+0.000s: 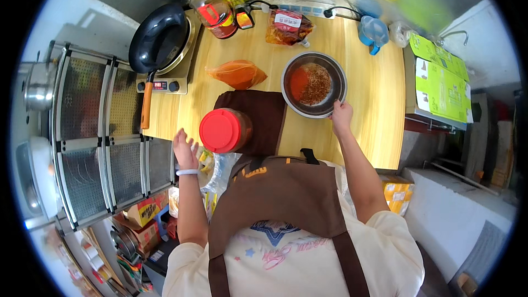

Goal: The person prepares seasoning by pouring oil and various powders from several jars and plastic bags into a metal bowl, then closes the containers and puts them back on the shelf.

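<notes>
My right hand (341,118) grips the near right rim of a steel bowl (338,103). Inside the bowl lie a heap of red powder (301,83) and a coarser brown-red spice (317,90). My left hand (185,150) holds nothing, its fingers apart, just left of a jar with a red lid (220,130). That jar stands on a dark brown cloth (268,119) near the table's front edge. Behind the cloth lies a plastic bag of orange-red powder (237,74).
A black frying pan (159,37) sits tilted on an induction cooker (179,84) at left. Bottles, including a large brown-capped one (212,12), and a sauce pouch (288,29) line the back. A blue cup (373,33) stands back right. Metal racks (86,132) are at left.
</notes>
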